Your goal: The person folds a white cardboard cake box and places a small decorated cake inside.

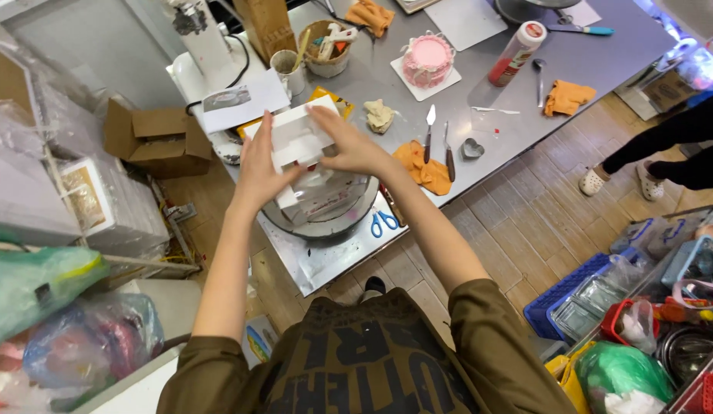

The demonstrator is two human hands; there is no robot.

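Observation:
A white cardboard cake box (299, 149) is held above a round metal turntable (349, 215) on the steel table (479, 130). My left hand (258, 165) grips the box's left side with the fingers pointing up. On the box's right side, my right hand (349, 142) presses over the top flap. The flaps look partly folded. A small pink frosted cake (427, 60) on a white square board sits farther back on the table, apart from both hands.
Blue scissors (384, 223) lie by the turntable. Orange cloths (425, 169), palette knives (430, 132), a heart cutter (472, 147) and a red-capped bottle (516, 52) are on the table. Cardboard boxes (158, 138) stand left, crates and bags right. Another person's legs (663, 157) are at right.

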